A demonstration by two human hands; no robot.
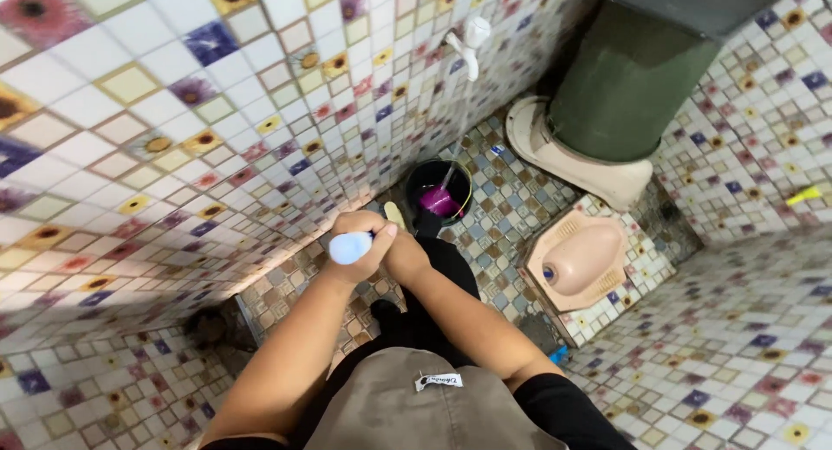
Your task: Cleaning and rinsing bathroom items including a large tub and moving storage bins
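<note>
A grey-brown garment (416,407) fills the near foreground. Beyond it, the wet tiled floor (737,346), the green barrel (628,81) and the squat pan (579,257) are seen; scrubbing appears under way, not finished. The left hand (360,242) is clamped on a pale blue handle (349,248), the right hand (406,257) pressed against it, beside the black bucket (439,190).

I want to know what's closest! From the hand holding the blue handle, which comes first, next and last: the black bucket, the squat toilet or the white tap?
From the left hand in the head view:
1. Black bucket, just beyond the hands, on the floor by the wall.
2. Squat toilet, off to the right on its raised step.
3. White tap, highest up on the tiled wall.
</note>
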